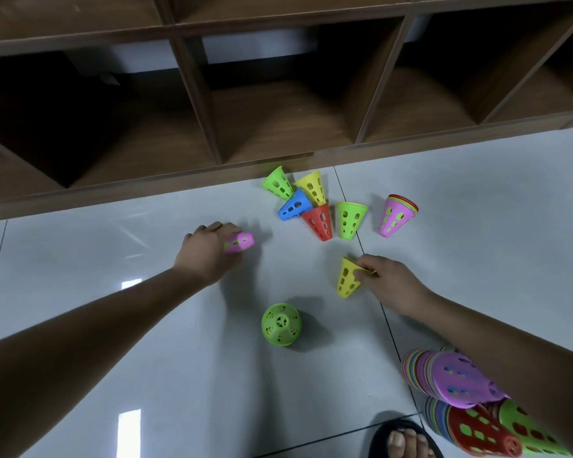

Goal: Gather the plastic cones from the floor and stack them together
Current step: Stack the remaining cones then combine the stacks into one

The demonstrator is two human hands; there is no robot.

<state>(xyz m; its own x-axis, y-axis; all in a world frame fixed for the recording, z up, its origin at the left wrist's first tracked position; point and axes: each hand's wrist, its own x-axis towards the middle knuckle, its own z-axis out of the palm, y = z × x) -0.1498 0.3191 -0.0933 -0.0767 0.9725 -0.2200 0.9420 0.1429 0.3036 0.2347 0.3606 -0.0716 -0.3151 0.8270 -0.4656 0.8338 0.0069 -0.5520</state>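
The yellow cone (348,277), beyond and right of the green cone (281,324) on the floor (146,342), was pinched at its rim by the fingers of the right hand (391,282), while the left hand (209,252) gripped a pink cone (240,242) beyond and left of it.

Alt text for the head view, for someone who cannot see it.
A person's left hand grips a pink cone and the right hand pinches a yellow cone over a pale tiled floor. Other loose cones lie near a wooden shelf; stacks of cones lie at lower right.
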